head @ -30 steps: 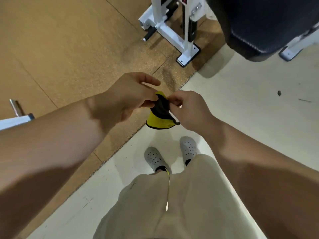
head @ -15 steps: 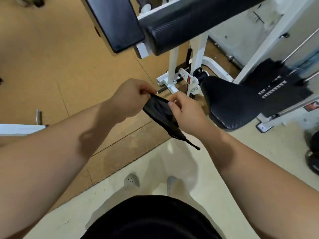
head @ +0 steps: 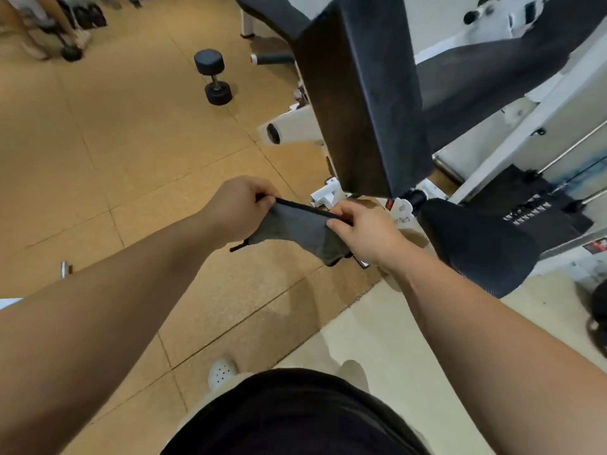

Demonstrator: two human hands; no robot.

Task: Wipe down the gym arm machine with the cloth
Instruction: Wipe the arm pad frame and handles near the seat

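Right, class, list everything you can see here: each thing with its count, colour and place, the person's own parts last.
cloth: one, grey with black edging, stretched between both hands
arm pad: one, black, just beyond the hands
seat: one, black, right of the hands
machine frame: one, white, around pad and seat
dumbbell: one, black, on the brown floor, upper left
shoe: one, white, bottom centre
left hand: one, grip on the cloth's left end
right hand: one, grip on the cloth's right end

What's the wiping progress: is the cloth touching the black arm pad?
Apart. Head view: the cloth is held short of the arm pad, white bracket showing between them.
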